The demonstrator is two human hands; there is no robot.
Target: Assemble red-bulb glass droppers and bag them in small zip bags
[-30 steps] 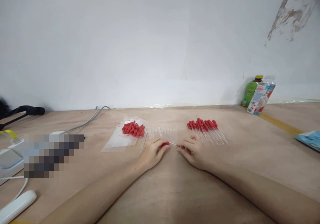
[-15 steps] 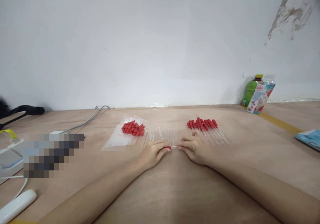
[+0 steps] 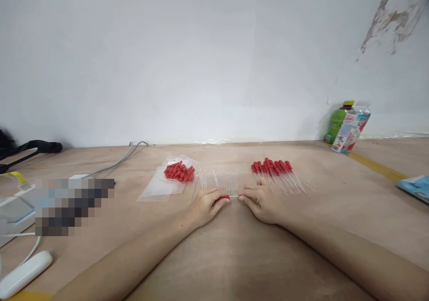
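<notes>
My left hand pinches a small red rubber bulb at its fingertips. My right hand pinches a thin clear glass tube whose end meets the bulb between the two hands. Behind the hands lies a row of bare clear tubes. To the left a clear plastic bag carries a heap of loose red bulbs. To the right lies a pile of droppers with red bulbs fitted.
A green bottle and a printed packet stand against the wall at the right. A grey cable, a white device and a blurred patch sit at the left. A blue-white item lies at the far right.
The hands have drawn closer together, and less of the clear tube shows between them. The bulb sits more hidden in my left fingers.
</notes>
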